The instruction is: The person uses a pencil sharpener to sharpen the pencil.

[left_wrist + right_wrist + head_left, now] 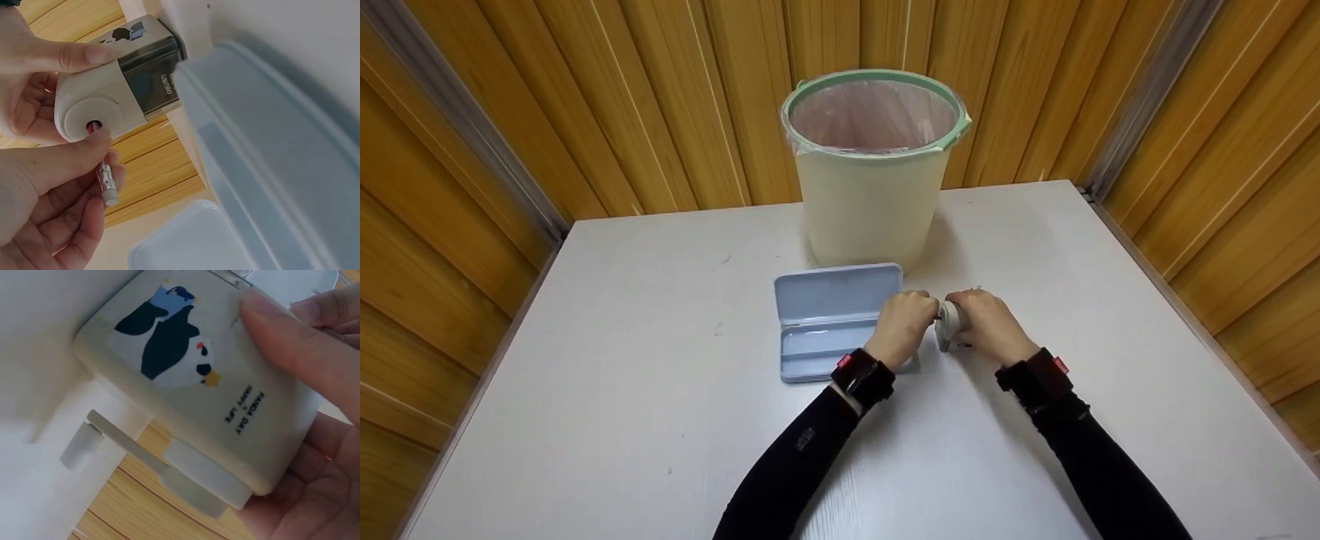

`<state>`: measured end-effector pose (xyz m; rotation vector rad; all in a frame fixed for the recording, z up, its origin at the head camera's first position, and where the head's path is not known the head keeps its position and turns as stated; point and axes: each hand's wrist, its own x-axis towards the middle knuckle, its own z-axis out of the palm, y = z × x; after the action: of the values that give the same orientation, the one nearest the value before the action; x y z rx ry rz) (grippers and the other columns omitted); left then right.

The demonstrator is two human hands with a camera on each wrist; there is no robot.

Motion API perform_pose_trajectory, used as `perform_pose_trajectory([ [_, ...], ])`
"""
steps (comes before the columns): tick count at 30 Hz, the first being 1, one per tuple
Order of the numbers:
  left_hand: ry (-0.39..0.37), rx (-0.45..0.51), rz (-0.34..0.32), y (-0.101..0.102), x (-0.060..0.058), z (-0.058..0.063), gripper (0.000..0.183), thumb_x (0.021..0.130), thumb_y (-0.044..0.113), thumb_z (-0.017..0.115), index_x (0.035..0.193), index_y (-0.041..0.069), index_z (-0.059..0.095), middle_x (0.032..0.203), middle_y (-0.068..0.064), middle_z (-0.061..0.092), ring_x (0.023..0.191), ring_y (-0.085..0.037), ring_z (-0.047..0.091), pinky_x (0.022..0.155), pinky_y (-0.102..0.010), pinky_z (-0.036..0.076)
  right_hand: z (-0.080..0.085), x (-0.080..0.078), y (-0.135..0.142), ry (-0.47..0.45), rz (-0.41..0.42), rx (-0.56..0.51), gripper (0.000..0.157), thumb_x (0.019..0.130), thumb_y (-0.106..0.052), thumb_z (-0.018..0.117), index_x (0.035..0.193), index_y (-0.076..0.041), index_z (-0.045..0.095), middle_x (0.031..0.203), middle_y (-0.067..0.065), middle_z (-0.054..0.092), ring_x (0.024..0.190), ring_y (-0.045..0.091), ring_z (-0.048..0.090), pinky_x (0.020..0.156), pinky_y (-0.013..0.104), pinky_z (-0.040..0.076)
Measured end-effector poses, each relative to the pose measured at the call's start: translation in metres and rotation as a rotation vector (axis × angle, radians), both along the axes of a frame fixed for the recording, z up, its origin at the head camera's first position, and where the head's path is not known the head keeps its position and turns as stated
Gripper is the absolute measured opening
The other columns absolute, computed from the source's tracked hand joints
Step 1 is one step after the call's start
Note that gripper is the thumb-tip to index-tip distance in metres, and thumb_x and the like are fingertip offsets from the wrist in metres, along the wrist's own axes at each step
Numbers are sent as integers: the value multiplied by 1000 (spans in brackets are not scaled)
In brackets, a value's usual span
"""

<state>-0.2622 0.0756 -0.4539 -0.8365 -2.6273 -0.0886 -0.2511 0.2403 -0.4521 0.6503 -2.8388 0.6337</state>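
My left hand pinches a pencil between thumb and fingers; its eraser end sticks out and the other end sits in the round hole of a pencil sharpener. The sharpener is cream with a dark see-through shavings drawer, and a panda print shows in the right wrist view. My right hand grips the sharpener's body, thumb across one face. A crank handle juts from the end opposite the pencil, with no fingers on it. Left of the hands lies an open light blue pencil case, partly hidden by my left hand.
Behind the pencil case stands a tall cream bin with a green rim and a clear liner bag. The white table is bounded by yellow wood-plank walls at the back and both sides.
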Motion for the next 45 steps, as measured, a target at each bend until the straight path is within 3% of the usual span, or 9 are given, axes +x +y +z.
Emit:
perform_pose_trajectory([
  [4, -61, 9, 25, -3, 1, 4, 11, 83, 27, 74, 89, 17, 76, 86, 4, 73, 78, -15, 71, 63, -29, 58, 1, 0, 2, -20, 11, 16, 52, 63, 2, 87, 111, 5, 66, 104, 22, 71, 101, 41, 65, 92, 54, 50],
  [10, -195, 57, -4, -4, 4, 13, 44, 75, 30, 85, 112, 12, 68, 105, 1, 73, 91, -18, 72, 74, -29, 59, 9, 3, 19, -105, 49, 41, 90, 65, 3, 85, 143, 7, 43, 129, 38, 55, 120, 53, 53, 100, 61, 45],
  [14, -150, 125, -58, 8, 6, 9, 57, 77, 32, 83, 127, 11, 64, 121, -1, 71, 103, -17, 70, 85, -28, 58, 21, 2, 43, -218, 31, 24, 101, 65, 1, 87, 149, 5, 32, 134, 41, 49, 123, 55, 50, 102, 64, 43],
  [16, -100, 126, -84, 18, 8, 5, 57, 80, 35, 81, 129, 11, 63, 123, 0, 70, 106, -16, 69, 88, -26, 56, 24, 0, 53, -265, 10, 15, 92, 65, 2, 86, 144, 7, 39, 128, 38, 56, 118, 53, 54, 99, 63, 44],
  [21, 6, 63, -87, 41, 11, 0, 51, 83, 37, 77, 126, 14, 64, 119, 4, 71, 102, -11, 70, 87, -23, 55, 16, -9, 65, -317, -25, 32, 38, 68, 8, 79, 104, 10, 67, 95, 25, 71, 87, 36, 65, 81, 50, 53],
  [25, 73, 23, -45, 49, 12, -3, 36, 84, 27, 75, 117, 15, 68, 110, 7, 73, 94, -8, 70, 80, -21, 55, 2, -21, 64, -292, -40, 21, 11, 68, 8, 76, 78, 5, 71, 73, 11, 70, 65, 18, 54, 63, 33, 47],
  [28, 103, 21, -25, 51, 12, -4, 25, 83, 20, 74, 107, 17, 71, 101, 8, 74, 87, -7, 70, 74, -21, 56, -6, -26, 64, -292, -67, -15, 7, 68, 8, 75, 73, 4, 72, 68, 9, 69, 61, 14, 50, 59, 28, 44],
  [33, 118, 17, 9, 53, 12, -6, 19, 81, 16, 73, 99, 18, 72, 94, 10, 74, 79, -7, 70, 67, -21, 55, -12, -28, 69, -307, -50, -51, 8, 70, 6, 78, 77, 4, 75, 74, 14, 74, 63, 12, 55, 61, 27, 47],
  [45, 155, -7, 84, 55, 10, -4, 8, 80, 19, 73, 86, 23, 72, 80, 13, 73, 64, -6, 67, 57, -21, 52, -3, -13, 78, -484, 39, -79, 10, 70, -1, 80, 77, 1, 74, 74, 8, 73, 65, 8, 59, 60, 21, 49],
])
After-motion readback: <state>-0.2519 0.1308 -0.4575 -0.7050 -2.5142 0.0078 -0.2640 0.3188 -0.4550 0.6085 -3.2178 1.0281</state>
